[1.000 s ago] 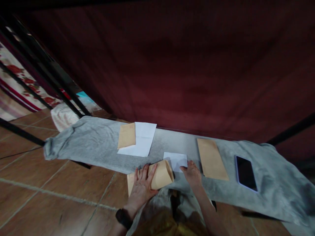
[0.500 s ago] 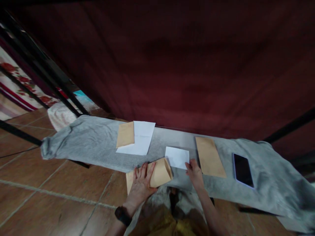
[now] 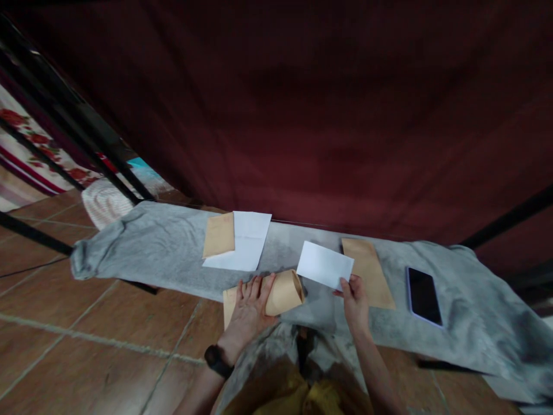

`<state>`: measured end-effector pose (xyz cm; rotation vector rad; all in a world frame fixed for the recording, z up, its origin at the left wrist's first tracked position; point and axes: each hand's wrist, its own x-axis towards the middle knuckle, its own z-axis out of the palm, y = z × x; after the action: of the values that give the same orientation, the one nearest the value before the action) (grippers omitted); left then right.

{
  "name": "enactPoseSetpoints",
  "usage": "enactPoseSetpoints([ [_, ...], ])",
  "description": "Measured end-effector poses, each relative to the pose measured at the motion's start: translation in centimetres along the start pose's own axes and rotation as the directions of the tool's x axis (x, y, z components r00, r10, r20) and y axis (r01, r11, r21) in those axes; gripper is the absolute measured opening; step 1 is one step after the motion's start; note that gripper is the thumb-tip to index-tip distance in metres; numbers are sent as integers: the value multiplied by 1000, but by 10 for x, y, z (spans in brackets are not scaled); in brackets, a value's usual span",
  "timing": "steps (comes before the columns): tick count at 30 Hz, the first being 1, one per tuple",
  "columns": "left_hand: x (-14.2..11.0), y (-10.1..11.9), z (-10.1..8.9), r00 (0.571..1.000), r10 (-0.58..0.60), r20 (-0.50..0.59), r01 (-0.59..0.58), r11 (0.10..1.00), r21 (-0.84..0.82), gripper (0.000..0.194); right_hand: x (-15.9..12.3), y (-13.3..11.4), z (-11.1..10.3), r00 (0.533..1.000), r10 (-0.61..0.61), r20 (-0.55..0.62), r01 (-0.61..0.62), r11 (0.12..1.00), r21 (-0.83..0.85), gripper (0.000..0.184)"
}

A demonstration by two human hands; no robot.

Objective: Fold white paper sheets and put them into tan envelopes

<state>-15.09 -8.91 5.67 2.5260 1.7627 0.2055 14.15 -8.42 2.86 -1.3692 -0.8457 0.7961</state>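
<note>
Splayed L hand (image 3: 249,311) pressed open-mouthed tan paper envelope (image 3: 285,293), prob. for steadiness, w/ R hand (image 3: 356,301) pinching rectangular white paper (image 3: 324,264) near corner.

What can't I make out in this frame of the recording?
All in the head view:
- Inside of the curled brown paper: in shadow, and its middle lies under the left hand.
- Underside of the small white paper: faces away; the fingers beneath in the right hand's grip are hidden by it.
- Any writing on the small brown piece: too small and blurred.
- Right end of the grey cloth: blurred, cut by the edge.
</note>
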Motion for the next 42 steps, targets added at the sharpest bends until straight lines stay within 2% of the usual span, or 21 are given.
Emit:
enactPoseSetpoints([
  [3, 11, 0, 2, 999, 1, 32, 0, 1000, -14, 107, -2, -1, -3, 1000, -13, 11, 13, 1000, -29, 47],
  [7, 17, -3, 10, 998, 0, 66, 6, 996, -86, 108, -5, 4, -13, 997, -25, 72, 37, 984, -173, 47],
  [10, 17, -6, 13, 995, 10, 96, 4, 990, -139, 109, -4, 11, -21, 990, -27, 141, 68, 953, -295, 45],
  [15, 16, -8, 14, 992, -4, 125, 26, 984, -175, 111, 2, 16, -30, 962, 33, 270, 80, 915, -396, 37],
  [24, 20, -9, 15, 994, 23, 103, -2, 980, -198, 111, 17, 6, -39, 926, 98, 365, 96, 873, -478, 17],
  [31, 21, -16, 26, 997, 64, 48, -52, 975, -214, 115, 20, 5, -46, 923, 98, 373, 111, 858, -501, 15],
  [35, 23, -13, 27, 992, 128, 14, -123, 971, -205, 115, 15, 8, -35, 925, 96, 368, 110, 858, -501, 16],
  [42, 29, 5, 28, 981, 192, 16, -183, 955, -235, 117, -7, 20, 7, 934, 106, 341, 82, 865, -494, 24],
])
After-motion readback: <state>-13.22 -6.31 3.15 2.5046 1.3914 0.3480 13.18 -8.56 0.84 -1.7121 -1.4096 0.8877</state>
